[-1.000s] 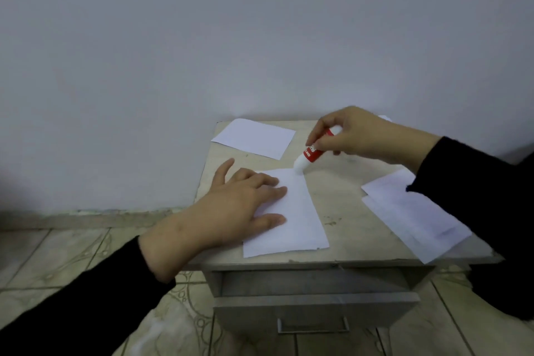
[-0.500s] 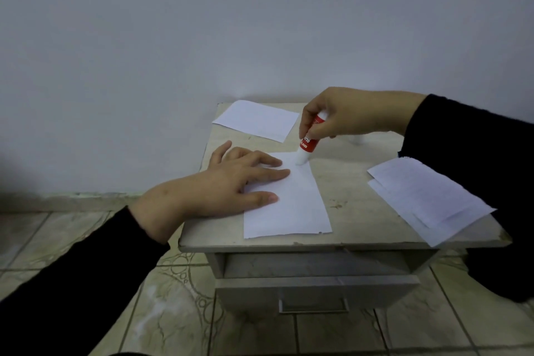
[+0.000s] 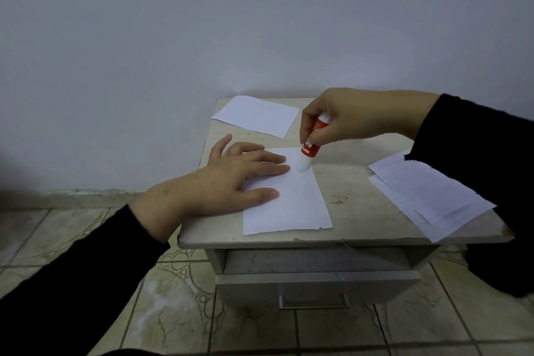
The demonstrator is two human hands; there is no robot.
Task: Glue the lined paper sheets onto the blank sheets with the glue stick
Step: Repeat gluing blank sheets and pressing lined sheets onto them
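A: What's on the left of the frame?

B: The left hand [image 3: 231, 179], out of a black sleeve [image 3: 72, 283], lies flat with straight fingers on the left side of the sheet [image 3: 289, 199] at the centre of the table [image 3: 346, 182], pressing it down, gripping nothing

A: And the sheet?

B: White, lying flat, its near edge close to the table's front edge. I cannot tell whether it is lined or blank

A: The glue stick?

B: The glue stick [image 3: 310, 144], red with a white end, stands almost upright just right of the left fingertips, its white end touching the sheet's upper right corner. The right hand [image 3: 344, 117] holds it with fingers curled round the barrel

A: Other paper?

B: One more sheet [image 3: 257, 115] at the table's upper left corner, and a stack of sheets [image 3: 427, 196] with faint print at the right edge, overhanging the front. A drawer [image 3: 315, 287] stands slightly open below, over a tiled floor [image 3: 173, 312]
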